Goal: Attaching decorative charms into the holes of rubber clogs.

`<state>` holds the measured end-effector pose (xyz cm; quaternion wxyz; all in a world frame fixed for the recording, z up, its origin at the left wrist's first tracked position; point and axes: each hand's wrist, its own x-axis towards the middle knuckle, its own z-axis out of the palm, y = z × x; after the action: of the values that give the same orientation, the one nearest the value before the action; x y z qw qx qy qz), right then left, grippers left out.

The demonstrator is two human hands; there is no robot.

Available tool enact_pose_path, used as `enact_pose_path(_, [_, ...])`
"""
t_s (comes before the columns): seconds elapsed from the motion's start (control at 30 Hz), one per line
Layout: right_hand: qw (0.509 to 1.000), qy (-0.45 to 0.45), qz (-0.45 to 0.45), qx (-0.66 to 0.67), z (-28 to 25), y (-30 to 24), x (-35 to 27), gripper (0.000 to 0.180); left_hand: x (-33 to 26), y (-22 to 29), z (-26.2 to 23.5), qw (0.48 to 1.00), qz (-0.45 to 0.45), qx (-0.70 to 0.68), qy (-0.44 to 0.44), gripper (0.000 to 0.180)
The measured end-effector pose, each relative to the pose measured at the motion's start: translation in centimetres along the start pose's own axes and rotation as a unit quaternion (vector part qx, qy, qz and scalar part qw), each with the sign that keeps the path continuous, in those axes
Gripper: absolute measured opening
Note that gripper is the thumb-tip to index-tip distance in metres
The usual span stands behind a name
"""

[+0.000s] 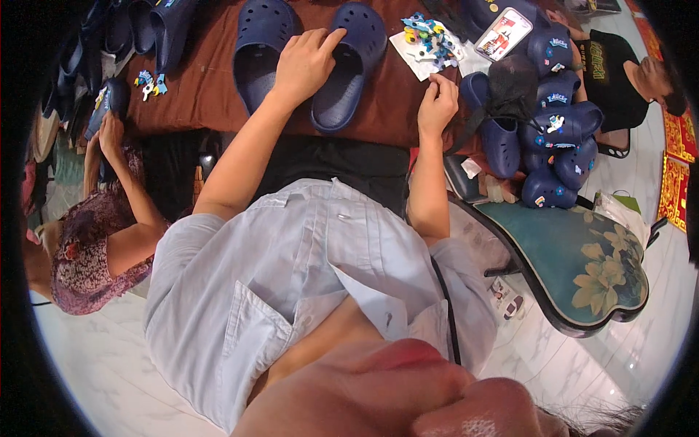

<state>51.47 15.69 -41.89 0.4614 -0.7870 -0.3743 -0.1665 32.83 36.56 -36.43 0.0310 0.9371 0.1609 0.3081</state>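
Observation:
Two navy clogs with holed tops lie side by side on the brown cloth, toes pointing away from me. My left hand (306,64) rests between the left clog (256,62) and the right clog (352,69), its fingers stretched onto the right clog's upper. Neither clog is lifted. My right hand (438,104) is beside a pile of small colourful shoe charms (431,42) on a white sheet. Its fingers are bent and drawn together; whether a charm is between them is hidden.
Decorated navy clogs (561,124) are heaped at the right, near a phone (504,34) and a black mesh bag (512,80). More charms (150,85) lie at left. One person (102,240) handles a clog at left; another (619,80) sits at right. A green floral chair (568,255) stands beside me.

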Motion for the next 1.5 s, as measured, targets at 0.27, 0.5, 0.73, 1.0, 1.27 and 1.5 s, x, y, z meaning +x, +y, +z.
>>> enact_pose_path(0.27, [0.999, -0.002, -0.038, -0.03, 0.8, -0.7, 1.9, 0.017, -0.3, -0.2, 0.5, 1.0, -0.01, -0.012, 0.013, 0.055])
enact_pose_path(0.5, [0.994, -0.04, -0.085, -0.061, 3.3, 0.2, 8.0, 0.017, -0.4, 0.0, 0.6, 1.0, -0.027, -0.01, 0.0, 0.056])
enact_pose_path(0.73, [0.975, -0.132, -0.095, -0.149, 5.9, 0.9, 10.8, 0.023, -0.2, 0.2, 0.6, 1.0, -0.023, -0.008, 0.005, 0.057])
enact_pose_path(1.0, [0.953, -0.192, -0.039, -0.232, 6.8, 1.5, 12.1, 0.022, 0.0, 0.2, 0.6, 1.0, -0.029, -0.011, 0.001, 0.057])
enact_pose_path(1.27, [0.927, -0.222, 0.0, -0.3, 8.3, 0.6, 13.0, 0.022, -0.1, 0.3, 0.1, 1.0, -0.019, -0.004, 0.004, 0.057])
enact_pose_path(1.5, [0.961, -0.114, 0.033, -0.25, 8.3, -0.1, 11.8, 0.018, -0.2, 0.3, 0.0, 1.0, -0.02, -0.002, 0.01, 0.058])
